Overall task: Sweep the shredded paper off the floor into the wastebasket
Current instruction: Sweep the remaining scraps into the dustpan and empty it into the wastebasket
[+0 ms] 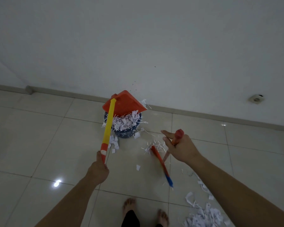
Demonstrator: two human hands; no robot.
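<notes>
A blue wastebasket (127, 132) stands near the wall, heaped with shredded paper (126, 122). An orange dustpan (124, 102) is tipped over it, its yellow and orange handle (108, 123) gripped by my left hand (99, 171). My right hand (181, 147) holds the top of a broom handle (178, 136), index finger stretched out. The broom head (161, 166), orange to blue, rests on the floor with strips of paper at its far end. A pile of shredded paper (203, 213) lies at the lower right, and loose pieces lie around the basket's foot.
The floor is glossy beige tile (39, 136), meeting a white wall with a low skirting (203, 113). My bare feet (129, 205) stand at the bottom centre. A round wall socket (256, 99) sits at the right, a small grey block (29, 89) at the left skirting.
</notes>
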